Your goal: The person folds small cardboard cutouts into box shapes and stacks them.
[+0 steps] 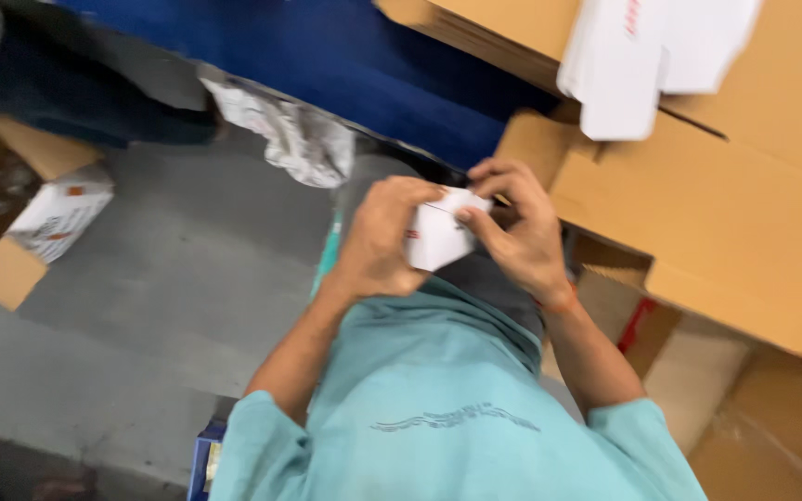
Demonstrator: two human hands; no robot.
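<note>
Left hand [378, 237] and right hand [517, 227] pinch the small white box [438, 237]; too hard a squeeze may crease it

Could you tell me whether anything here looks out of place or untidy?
A crumpled grey rag lies loose on the floor. Otherwise the left hand and right hand simply hold a small white carton.
</note>
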